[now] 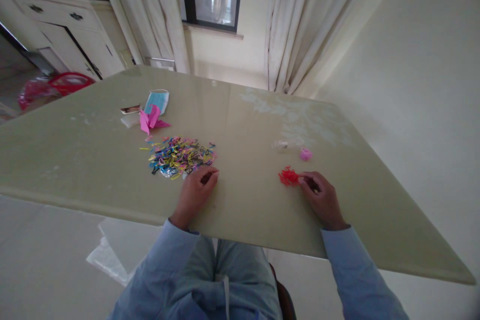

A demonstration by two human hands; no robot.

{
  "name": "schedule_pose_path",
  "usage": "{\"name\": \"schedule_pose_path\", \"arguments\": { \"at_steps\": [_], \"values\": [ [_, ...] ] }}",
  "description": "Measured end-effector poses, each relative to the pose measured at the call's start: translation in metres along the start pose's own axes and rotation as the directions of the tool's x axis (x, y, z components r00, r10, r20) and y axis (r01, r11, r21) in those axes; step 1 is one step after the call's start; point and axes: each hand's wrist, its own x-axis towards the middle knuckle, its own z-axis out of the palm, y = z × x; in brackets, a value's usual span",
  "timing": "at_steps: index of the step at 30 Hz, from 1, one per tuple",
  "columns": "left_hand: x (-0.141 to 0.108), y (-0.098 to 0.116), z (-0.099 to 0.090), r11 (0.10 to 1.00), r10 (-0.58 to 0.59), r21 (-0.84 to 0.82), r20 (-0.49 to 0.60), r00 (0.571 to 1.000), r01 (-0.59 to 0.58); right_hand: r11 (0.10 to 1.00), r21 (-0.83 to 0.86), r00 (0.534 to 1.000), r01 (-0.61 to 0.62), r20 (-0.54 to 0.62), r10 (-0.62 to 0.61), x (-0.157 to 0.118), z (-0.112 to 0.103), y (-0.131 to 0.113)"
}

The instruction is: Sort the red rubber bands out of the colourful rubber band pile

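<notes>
My left hand (198,189) rests on the table at the near right edge of a pile of mixed-colour small rubber bands (180,155). Its thumb and fingers are closed together; anything between the tips is too small to make out. Further right, a small heap of red rubber bands (288,176) lies on the table. My right hand (318,191) is beside it, with thumb and forefinger pinched on a red band at the heap's right edge. Behind that heap are a clear plastic container (285,144) on its side and a small pink round piece (305,154).
The greenish table (247,200) extends to both sides. Behind the mixed pile lie a pink folded-paper shape (152,120), a blue face mask (157,101) and a small brown-and-white wrapper (130,109). A wall (423,110) stands to the right.
</notes>
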Motion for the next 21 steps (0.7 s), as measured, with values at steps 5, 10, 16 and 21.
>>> {"name": "schedule_pose_path", "arguments": {
  "at_steps": [5,10,16,21],
  "values": [
    [0.0,-0.001,0.0,1.0,-0.004,-0.015,0.004,1.0,0.004,0.998,0.031,0.998,-0.046,-0.031,0.047,-0.006,-0.001,-0.005],
    [0.0,-0.002,-0.007,0.997,-0.011,-0.075,0.065,0.998,0.015,0.998,0.06,0.999,-0.003,0.053,0.0,-0.027,0.01,-0.028],
    [0.008,-0.01,-0.034,0.997,0.011,-0.079,0.066,0.998,-0.005,1.0,0.015,0.985,0.004,0.172,-0.007,-0.037,0.019,-0.033],
    [0.025,-0.01,-0.076,0.994,0.043,0.107,-0.055,0.998,-0.037,0.999,-0.033,0.984,-0.029,0.174,0.034,-0.033,0.02,-0.024]
  ]
}}
